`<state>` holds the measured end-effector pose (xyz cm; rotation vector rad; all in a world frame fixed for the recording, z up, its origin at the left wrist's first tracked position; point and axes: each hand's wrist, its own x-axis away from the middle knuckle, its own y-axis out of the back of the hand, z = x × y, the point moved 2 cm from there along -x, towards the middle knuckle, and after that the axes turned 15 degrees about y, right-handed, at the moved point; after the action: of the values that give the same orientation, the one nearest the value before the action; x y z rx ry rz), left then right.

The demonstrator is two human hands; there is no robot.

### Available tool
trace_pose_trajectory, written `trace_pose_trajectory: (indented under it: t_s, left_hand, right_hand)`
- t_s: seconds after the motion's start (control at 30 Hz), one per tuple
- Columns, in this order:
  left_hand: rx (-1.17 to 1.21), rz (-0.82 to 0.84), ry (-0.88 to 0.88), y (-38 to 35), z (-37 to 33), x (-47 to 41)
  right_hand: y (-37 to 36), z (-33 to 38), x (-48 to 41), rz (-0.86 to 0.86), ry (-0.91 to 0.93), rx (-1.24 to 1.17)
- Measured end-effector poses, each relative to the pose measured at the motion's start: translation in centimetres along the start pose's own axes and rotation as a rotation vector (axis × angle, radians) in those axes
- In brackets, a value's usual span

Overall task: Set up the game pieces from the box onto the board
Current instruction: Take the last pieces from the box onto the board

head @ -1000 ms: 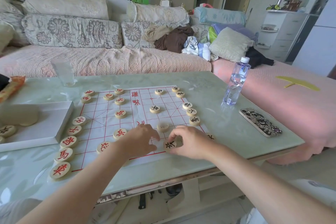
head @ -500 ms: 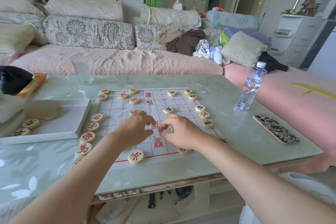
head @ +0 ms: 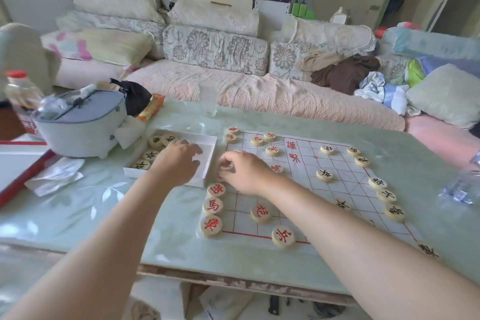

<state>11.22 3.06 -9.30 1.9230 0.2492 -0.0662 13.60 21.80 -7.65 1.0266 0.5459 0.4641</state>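
Note:
The paper board (head: 335, 163) with a red grid lies on the pale green table. Red-lettered wooden discs (head: 213, 206) line its left edge, and black-lettered discs (head: 387, 195) line its right edge. A shallow white box (head: 210, 147) stands just left of the board, with several black-lettered discs (head: 150, 154) in its far left corner. My left hand (head: 176, 161) hovers inside the box, fingers spread and nothing visible in them. At the board's left edge my right hand (head: 245, 173) curls its fingertips around a wooden disc (head: 225, 167), which is partly hidden.
A grey lidded pot (head: 78, 130) and a red-capped bottle (head: 19, 93) stand left of the box. Behind the box and board is an empty glass (head: 207, 100). A plastic bottle (head: 462, 187) sits at the right edge. The table's front edge (head: 233, 280) is close to me.
The view has swung left. My left hand has moved from the board's middle into the box. My right hand has crossed from the board's middle to its left edge.

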Motion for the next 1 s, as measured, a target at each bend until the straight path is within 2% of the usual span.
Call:
trace_pose_trajectory:
  t_s: [0.1,0.2,0.3,0.43,0.53,0.63,0.73,0.87,1.0]
  left_hand:
    - [-0.059,-0.044,0.099,1.0,4.0,-1.2]
    - [-0.096,-0.012,0.204,1.4,7.1,-1.7]
    - [-0.172,0.089,0.216,1.2,9.0,-2.0]
    - [-0.192,0.097,0.246,1.2,9.2,-2.2]
    - [-0.141,0.136,0.195,1.2,9.2,-2.3]
    - [0.043,0.185,0.104,0.9,9.3,-2.4]
    - [0.214,0.172,0.109,1.0,9.8,-2.5]
    - [0.179,0.111,0.161,1.4,11.0,-3.1]
    - [0.129,0.133,0.181,1.1,10.3,-3.1]
  right_hand:
    - [-1.8,1.3,-3.9,0.012,0.029,0.006]
    - [-3.7,2.1,-7.5,0.06,0.067,0.079]
    - [-5.3,2.3,-10.7,0.112,0.071,0.171]
    - [-7.0,1.5,-13.9,0.147,0.01,0.184]
    - [-8.1,1.0,-15.4,0.141,-0.014,0.158]
    - [-9.1,0.7,-16.3,0.12,-0.023,0.147]
    - [-9.4,0.7,-16.8,0.087,-0.018,0.156]
    - [-8.7,0.7,-16.9,0.035,-0.009,0.158]
    - [-8.5,0.5,-16.9,0.009,0.014,0.162]
